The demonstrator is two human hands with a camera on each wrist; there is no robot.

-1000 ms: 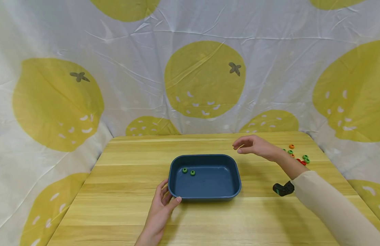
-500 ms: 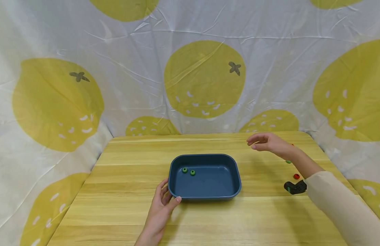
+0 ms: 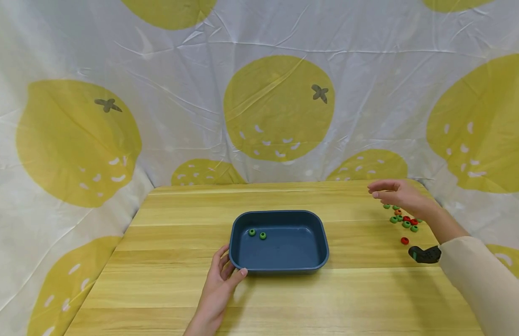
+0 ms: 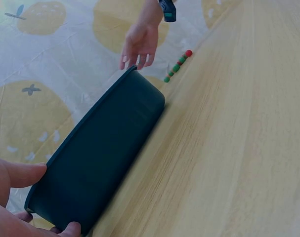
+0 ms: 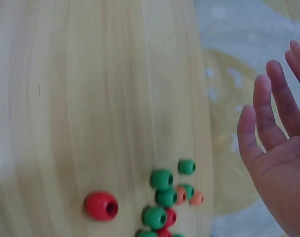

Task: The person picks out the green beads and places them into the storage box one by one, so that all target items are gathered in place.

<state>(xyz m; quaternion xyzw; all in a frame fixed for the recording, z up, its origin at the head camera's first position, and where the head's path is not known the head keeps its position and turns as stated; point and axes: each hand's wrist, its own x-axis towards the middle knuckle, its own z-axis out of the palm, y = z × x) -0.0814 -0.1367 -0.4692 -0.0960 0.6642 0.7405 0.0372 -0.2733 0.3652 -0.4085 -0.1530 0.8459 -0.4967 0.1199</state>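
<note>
My left hand [image 3: 218, 284] grips the near left corner of a dark blue rectangular tub [image 3: 280, 269], thumb at the front rim and fingers along the left wall. Two green beads [image 3: 263, 236] lie inside the tub, towards its left. In the left wrist view the tub's outer wall [image 4: 98, 143] fills the middle. Raised over the right of the table, my right hand [image 3: 404, 193] holds nothing. Below it lie several green, red and orange beads [image 3: 406, 224], partly covered by the hand and arm. The right wrist view shows their holes, with one red bead [image 5: 101, 206] apart from the rest.
A wooden table [image 3: 158, 261] bears everything. Behind it hangs a white cloth [image 3: 368, 102] printed with yellow fruit. A black device [image 3: 424, 255] is at the right wrist, beside the sleeve [image 3: 478, 275].
My right hand has moved to the right, away from the tub and over the loose beads. The left hand and the tub have stayed in place.
</note>
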